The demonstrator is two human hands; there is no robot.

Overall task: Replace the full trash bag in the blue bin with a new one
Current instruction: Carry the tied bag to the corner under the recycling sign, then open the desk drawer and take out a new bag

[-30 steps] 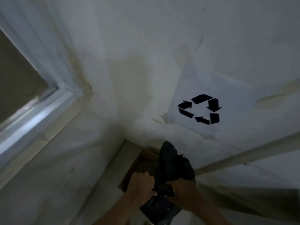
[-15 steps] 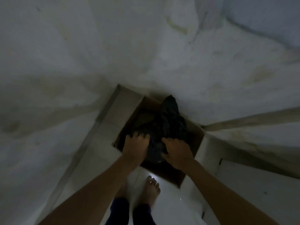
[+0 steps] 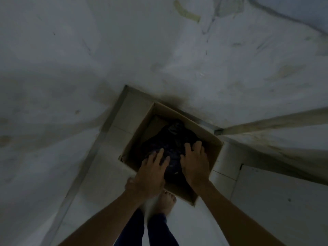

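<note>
Cardboard box (image 3: 209, 139) stands open-topped on the pale floor (image 3: 106, 174), set into a corner of the stained white walls (image 3: 159, 50). Black trash bag (image 3: 170, 139) lies bunched inside the box, below and just ahead of both hands. Left hand (image 3: 150, 173) has fingers spread flat, loosened, fingertips over the bag's near edge; contact cannot be confirmed. Right hand (image 3: 194, 162) is likewise splayed, palm down on or just above the bag, grasping nothing. One bare foot (image 3: 166, 201) stands beside the box's near wall. Lighting is dim.
</note>
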